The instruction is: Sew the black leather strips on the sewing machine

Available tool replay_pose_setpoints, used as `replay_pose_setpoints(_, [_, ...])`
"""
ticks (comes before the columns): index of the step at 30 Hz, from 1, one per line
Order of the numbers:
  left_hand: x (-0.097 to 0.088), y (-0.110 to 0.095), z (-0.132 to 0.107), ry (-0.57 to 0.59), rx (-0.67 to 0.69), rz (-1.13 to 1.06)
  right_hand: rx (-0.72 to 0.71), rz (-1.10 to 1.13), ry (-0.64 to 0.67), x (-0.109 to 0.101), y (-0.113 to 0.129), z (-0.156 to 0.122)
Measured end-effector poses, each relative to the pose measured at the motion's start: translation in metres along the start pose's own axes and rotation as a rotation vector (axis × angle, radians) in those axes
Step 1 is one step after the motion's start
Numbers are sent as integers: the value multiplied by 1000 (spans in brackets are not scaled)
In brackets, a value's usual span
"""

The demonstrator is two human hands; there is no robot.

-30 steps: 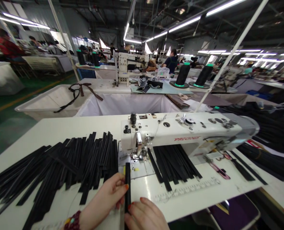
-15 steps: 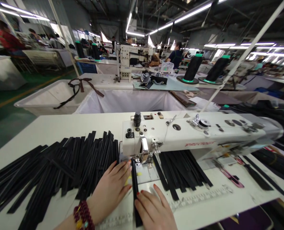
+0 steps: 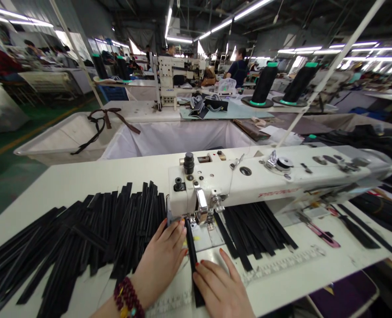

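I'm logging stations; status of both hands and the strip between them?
Left hand at far end of black strip, by sewing machine. Right hand on strip's near part. Loose strips either side, none across it.

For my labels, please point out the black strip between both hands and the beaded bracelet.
Black strip (image 3: 192, 247): head view, its exposed stretch between the hands.
Beaded bracelet (image 3: 128, 297): head view, its dark-red beads.

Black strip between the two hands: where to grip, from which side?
Probably its near end, from the right, pressed from above: the black strip is narrow and flat, reaching out from the sewing machine; the right hand rests there. The left hand is at the far end's left side.
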State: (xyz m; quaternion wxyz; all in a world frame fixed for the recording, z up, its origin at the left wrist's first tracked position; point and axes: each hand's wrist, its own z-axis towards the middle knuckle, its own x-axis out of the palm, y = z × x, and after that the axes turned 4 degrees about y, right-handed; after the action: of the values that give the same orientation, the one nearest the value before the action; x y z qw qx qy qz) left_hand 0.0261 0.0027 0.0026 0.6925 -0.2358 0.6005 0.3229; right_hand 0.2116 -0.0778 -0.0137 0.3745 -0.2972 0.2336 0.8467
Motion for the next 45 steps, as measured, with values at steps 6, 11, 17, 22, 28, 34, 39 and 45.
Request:
replay_pose_setpoints(6, [0, 4, -1, 5, 43, -2, -18, -16, 65, -6, 3, -5])
replay_pose_setpoints(11, [0, 8, -6, -23, 118, -38, -26, -75, 22, -9, 9, -16])
replay_pose_setpoints(17, [0, 12, -6, -56, 101, -106, -44, -76, 8, -6, 7, -15])
replay_pose_setpoints(22, [-1, 15, 0, -40, 76, -140, -50, -61, 35, -1, 2, -10])
replay_pose_setpoints(28, [-3, 16, 9, 36, 29, -146, -18, -45, 101, -1, -5, -3])
replay_pose_setpoints(34, [-2, 15, 17, 80, -22, -144, -45, -58, 136, 2, -12, 6])
replay_pose_setpoints(39, [-1, 17, 20, 76, -10, -132, -55, -80, 169, 5, -17, 16])
replay_pose_setpoints(45, [-3, 18, 22, 83, 23, -92, -50, -78, 224, 10, -22, 26])
